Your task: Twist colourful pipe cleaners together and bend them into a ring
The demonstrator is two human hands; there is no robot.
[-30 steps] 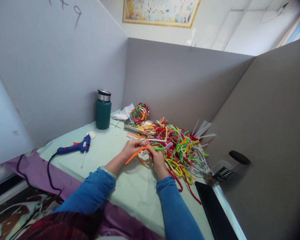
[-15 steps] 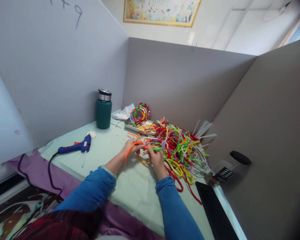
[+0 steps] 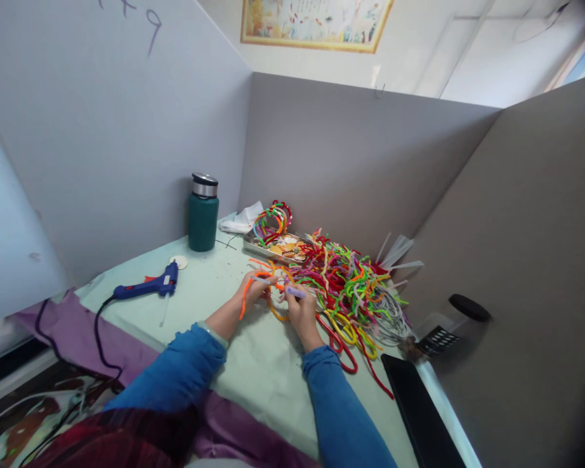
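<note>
Head view: the left hand [image 3: 255, 294], fingers curled nearly closed, is gripping a fuzzy orange strand [image 3: 244, 299] that's bending downward; the right hand [image 3: 303, 312] is pinching a lavender-ended strand [image 3: 296, 292]. Both strands are hovering over the pale tabletop [image 3: 268, 364], beside a tangled, colourful heap [image 3: 348, 283].

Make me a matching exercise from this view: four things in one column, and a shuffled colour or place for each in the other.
Things:
1. Glue gun
2. Bottle
3. Metal tray
4. Orange fuzzy strand

Colours and places:
A. Silvery, next to the colourful heap
B. In the left hand
C. Blue, with a dark cord
D. Dark green, standing upright

Right pairs: 1-C, 2-D, 3-A, 4-B
</note>
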